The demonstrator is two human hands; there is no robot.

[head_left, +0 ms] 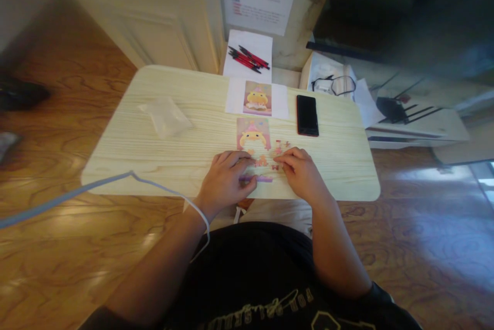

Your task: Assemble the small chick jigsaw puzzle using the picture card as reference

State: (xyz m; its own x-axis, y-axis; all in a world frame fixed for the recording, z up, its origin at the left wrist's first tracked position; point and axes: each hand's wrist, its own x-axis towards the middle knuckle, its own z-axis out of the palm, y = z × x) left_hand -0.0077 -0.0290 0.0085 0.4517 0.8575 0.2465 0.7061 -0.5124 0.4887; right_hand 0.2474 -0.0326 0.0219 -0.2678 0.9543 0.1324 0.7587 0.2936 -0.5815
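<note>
A partly assembled jigsaw puzzle [253, 139] with a yellow duck picture lies on the pale wooden table [154, 150]. My left hand [226, 180] rests on the puzzle's lower left part, fingers curled and pressing down on it. My right hand [301, 170] sits just right of the puzzle, fingers bent in a pinch over small loose puzzle pieces [278, 151]. Whether a piece is between those fingers is hidden. A printed reference picture [257, 98] of the same duck lies on white paper behind the puzzle.
A black phone [307, 115] lies right of the reference picture. An empty clear plastic bag [165, 116] sits at the table's left. Red and black pens [249, 58] lie on paper behind the table. A white cable [96, 186] crosses my left wrist. Glasses [334, 84] rest on a side shelf.
</note>
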